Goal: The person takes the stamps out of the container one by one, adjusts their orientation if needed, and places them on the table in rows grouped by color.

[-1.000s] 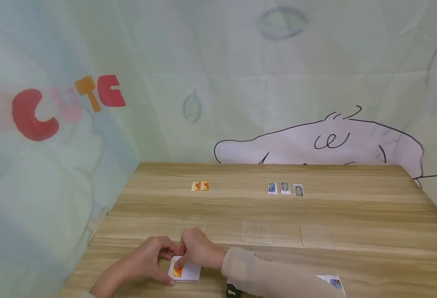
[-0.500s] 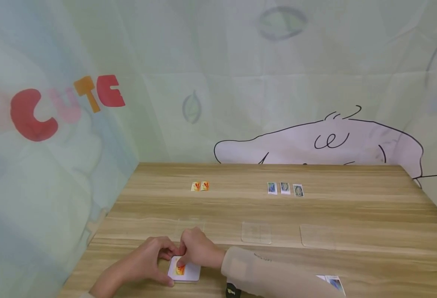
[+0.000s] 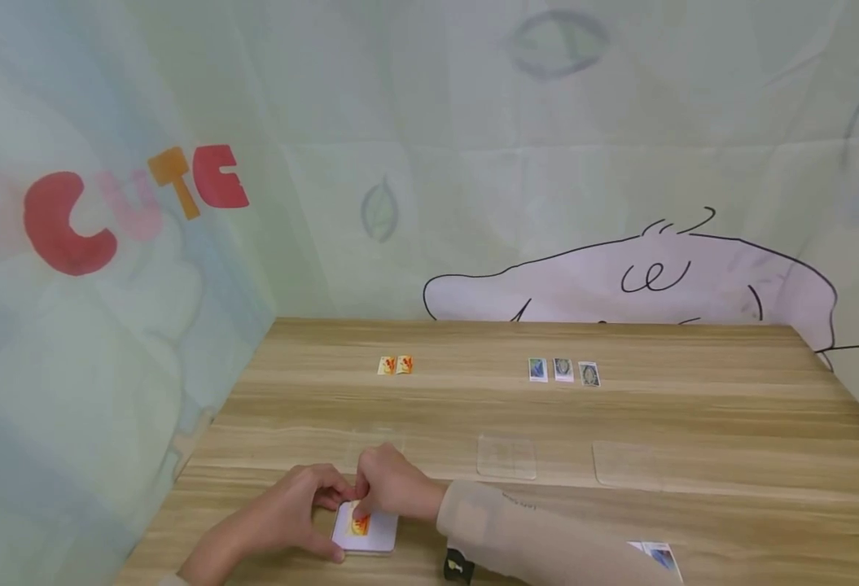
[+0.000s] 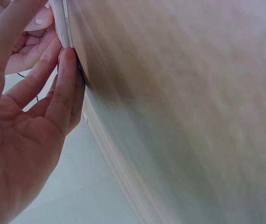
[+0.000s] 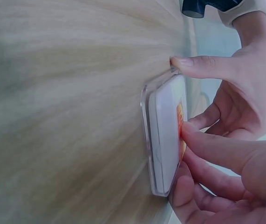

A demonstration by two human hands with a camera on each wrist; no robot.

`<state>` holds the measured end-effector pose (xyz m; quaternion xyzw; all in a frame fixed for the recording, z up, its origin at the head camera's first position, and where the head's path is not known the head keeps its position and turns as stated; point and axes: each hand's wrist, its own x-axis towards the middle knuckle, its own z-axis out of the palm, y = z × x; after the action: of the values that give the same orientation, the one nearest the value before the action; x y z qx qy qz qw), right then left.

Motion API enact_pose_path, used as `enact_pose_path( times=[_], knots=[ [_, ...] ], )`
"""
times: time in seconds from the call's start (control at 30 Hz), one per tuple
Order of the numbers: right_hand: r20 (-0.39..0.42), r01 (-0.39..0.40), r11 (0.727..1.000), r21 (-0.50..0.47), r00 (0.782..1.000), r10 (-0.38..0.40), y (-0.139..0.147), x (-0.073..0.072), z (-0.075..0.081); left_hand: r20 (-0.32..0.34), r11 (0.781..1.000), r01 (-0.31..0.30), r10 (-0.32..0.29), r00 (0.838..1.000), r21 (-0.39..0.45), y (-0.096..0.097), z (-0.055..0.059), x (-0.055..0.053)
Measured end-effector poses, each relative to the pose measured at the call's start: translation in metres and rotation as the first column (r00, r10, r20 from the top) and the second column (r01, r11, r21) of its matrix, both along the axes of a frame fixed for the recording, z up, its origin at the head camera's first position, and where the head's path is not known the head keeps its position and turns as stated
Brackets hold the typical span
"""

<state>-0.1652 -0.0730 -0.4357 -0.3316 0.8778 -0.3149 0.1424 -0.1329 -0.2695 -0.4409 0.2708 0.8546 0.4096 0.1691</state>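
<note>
A white rounded-corner slab (image 3: 380, 533) in a clear plastic case (image 5: 144, 109) lies near the table's front, left of centre. A small orange picture card (image 3: 360, 522) sits on its white face. My left hand (image 3: 290, 509) grips the case, thumb at the near corner and fingers at the far edge. With its thumb, my right hand (image 3: 396, 488) presses the card's face, while its curled fingers meet the slab's far edge. That thumb covers part of the card. In the left wrist view, left fingertips (image 4: 68, 58) touch the case's edge.
Two orange cards (image 3: 396, 365) lie at the back left of the table (image 3: 458, 391). Three blue-grey cards (image 3: 563, 369) lie right of them. Clear plates (image 3: 506, 457) form a middle row. More cards (image 3: 659, 555) show beyond the right sleeve (image 3: 502, 525).
The orange card has slid slightly right and towards the slab's far edge, along with my right thumb. My left hand keeps its hold on the case.
</note>
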Motion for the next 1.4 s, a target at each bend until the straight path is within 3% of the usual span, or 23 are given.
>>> enact_pose_path(
  times=[0.07, 0.37, 0.57, 1.4],
  knots=[
    [0.028, 0.002, 1.000, -0.020, 1.000, -0.002, 0.0009, -0.0001, 0.0011, -0.003, 1.000, 0.001, -0.001, 1.000, 0.002, 0.0001, -0.0001, -0.0005],
    [-0.002, 0.013, 1.000, -0.010, 1.000, -0.013, 0.0019, 0.0010, 0.0030, -0.018, 1.000, 0.004, -0.004, 1.000, 0.002, 0.0002, 0.0001, -0.0018],
    [0.025, -0.009, 0.999, -0.046, 1.000, 0.011, 0.0030, 0.0001, 0.0005, 0.007, 1.000, -0.002, 0.002, 1.000, -0.007, 0.0000, 0.0005, -0.0016],
    [0.009, -0.052, 0.999, 0.002, 0.999, 0.052, 0.0038, -0.0044, 0.0016, 0.015, 1.000, -0.007, 0.008, 1.000, -0.025, 0.0007, 0.0011, -0.0016]
  ],
)
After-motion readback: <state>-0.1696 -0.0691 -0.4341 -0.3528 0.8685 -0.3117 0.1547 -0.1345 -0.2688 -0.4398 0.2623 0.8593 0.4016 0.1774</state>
